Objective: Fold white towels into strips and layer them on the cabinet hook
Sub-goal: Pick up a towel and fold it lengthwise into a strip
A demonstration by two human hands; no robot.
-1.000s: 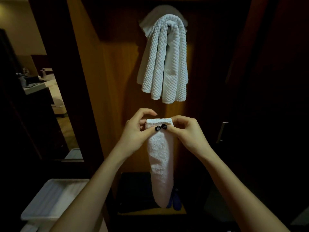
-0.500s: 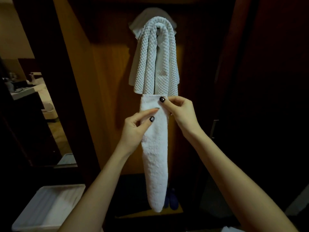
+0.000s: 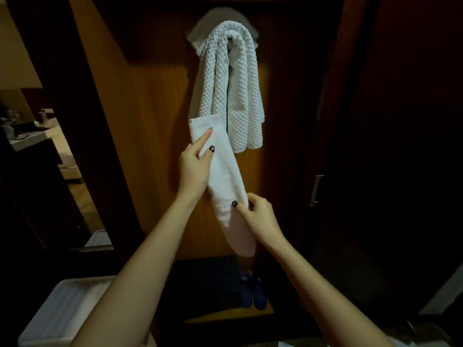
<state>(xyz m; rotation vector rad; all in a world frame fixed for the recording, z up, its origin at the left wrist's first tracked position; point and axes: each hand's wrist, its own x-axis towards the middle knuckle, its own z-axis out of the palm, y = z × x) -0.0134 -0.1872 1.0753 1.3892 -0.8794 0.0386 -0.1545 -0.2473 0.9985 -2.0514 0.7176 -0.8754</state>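
Towel strip (image 3: 223, 176) tilted, top beside the hung towels (image 3: 233, 91); left grip (image 3: 195, 166) pinches its upper part; right grip (image 3: 260, 216) pinches lower.

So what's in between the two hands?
In the head view, the folded white towel strip runs between them. The left hand pinches it near the top, and the right hand grips it lower down.

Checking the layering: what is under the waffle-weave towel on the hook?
A smoother white towel peeks out behind the waffle-weave towel at its top and left edge. The hook itself is hidden by the folds.
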